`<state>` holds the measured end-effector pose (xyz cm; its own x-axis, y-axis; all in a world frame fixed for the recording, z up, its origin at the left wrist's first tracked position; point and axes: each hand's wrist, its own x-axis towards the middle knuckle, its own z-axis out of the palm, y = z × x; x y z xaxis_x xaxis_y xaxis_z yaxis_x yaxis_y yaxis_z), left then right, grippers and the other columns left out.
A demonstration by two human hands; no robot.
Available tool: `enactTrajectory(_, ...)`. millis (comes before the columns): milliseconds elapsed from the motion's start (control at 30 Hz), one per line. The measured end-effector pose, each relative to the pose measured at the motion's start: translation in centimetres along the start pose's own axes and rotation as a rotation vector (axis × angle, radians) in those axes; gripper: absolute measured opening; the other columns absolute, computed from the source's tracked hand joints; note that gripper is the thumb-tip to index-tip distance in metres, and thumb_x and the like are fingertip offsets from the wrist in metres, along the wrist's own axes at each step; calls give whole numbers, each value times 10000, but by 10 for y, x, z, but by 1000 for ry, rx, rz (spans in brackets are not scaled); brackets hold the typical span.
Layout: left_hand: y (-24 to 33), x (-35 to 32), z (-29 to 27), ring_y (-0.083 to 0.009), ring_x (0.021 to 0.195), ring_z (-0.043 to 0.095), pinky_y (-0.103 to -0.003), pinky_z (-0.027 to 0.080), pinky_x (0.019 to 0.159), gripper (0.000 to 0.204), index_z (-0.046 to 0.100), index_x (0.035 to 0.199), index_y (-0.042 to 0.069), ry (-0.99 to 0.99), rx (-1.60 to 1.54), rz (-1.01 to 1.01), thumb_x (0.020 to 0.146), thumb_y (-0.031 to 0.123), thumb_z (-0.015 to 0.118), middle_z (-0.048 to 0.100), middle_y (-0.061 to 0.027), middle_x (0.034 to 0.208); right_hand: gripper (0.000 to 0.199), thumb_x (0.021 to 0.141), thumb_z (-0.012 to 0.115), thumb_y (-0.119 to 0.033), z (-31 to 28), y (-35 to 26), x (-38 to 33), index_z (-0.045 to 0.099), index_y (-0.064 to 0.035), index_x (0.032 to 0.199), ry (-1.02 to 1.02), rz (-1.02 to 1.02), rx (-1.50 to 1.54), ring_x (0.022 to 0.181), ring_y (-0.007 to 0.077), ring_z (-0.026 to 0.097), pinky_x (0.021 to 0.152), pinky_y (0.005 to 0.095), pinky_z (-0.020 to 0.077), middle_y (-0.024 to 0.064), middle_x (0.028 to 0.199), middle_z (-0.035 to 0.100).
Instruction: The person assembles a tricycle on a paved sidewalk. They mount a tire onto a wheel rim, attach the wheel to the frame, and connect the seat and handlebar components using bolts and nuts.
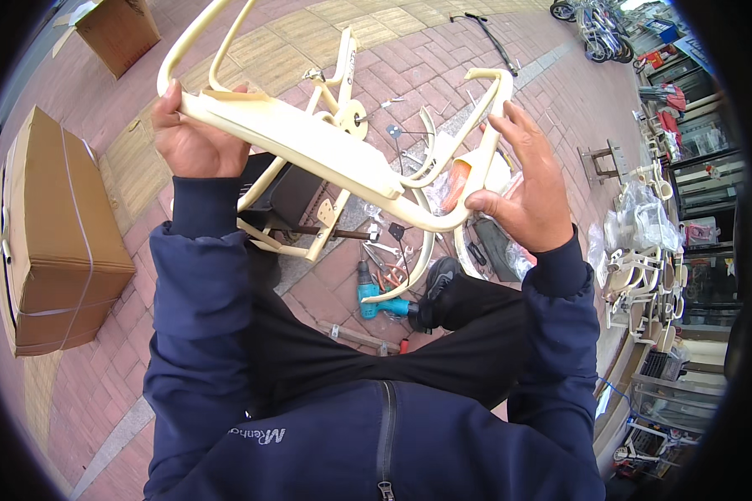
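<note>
Both hands hold up a cream tubular metal frame [292, 138] with a long flat panel along its middle. My left hand [199, 138] is closed round its bent tube at the left end. At the right end, my right hand [530, 179] steadies the bent tube between thumb and fingers. Beneath it stands a cream bicycle frame [345, 79], partly hidden by the panel. A black box-shaped part [288, 196] sits below the left end. Curved cream mudguard pieces [426, 250] show under the right end. A teal cordless drill [369, 292] lies on the paving between my feet.
Pliers [390, 274] and several wrenches lie near the drill. A large cardboard box [71, 242] stands at the left, another box [119, 37] at the far left. A black hand pump [497, 46] lies far off. Cream parts [643, 284] in plastic line the right, by the shopfront.
</note>
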<state>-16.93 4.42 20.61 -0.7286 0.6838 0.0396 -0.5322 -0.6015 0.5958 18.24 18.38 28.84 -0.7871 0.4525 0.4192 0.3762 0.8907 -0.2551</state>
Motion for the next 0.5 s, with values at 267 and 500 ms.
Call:
enactTrajectory(267,-4,7,17,-448,1023,591,-595,479,911,681,360,1331,63,49,69,-54,861,536,499,489,-297,1210,1041,808,566,-726,18,33,4,303,41,1460,100,271,625,1320,370,459,1042,439,425,265,1441,418)
enactTrajectory(500,-11,11,34,-455,1273,394,-686,289,1048,804,262,1422,20,29,125,-168,859,550,481,352,-261,1370,646,1007,472,-437,27,28,26,348,73,1383,-80,373,1185,906,193,673,805,292,561,195,1134,635)
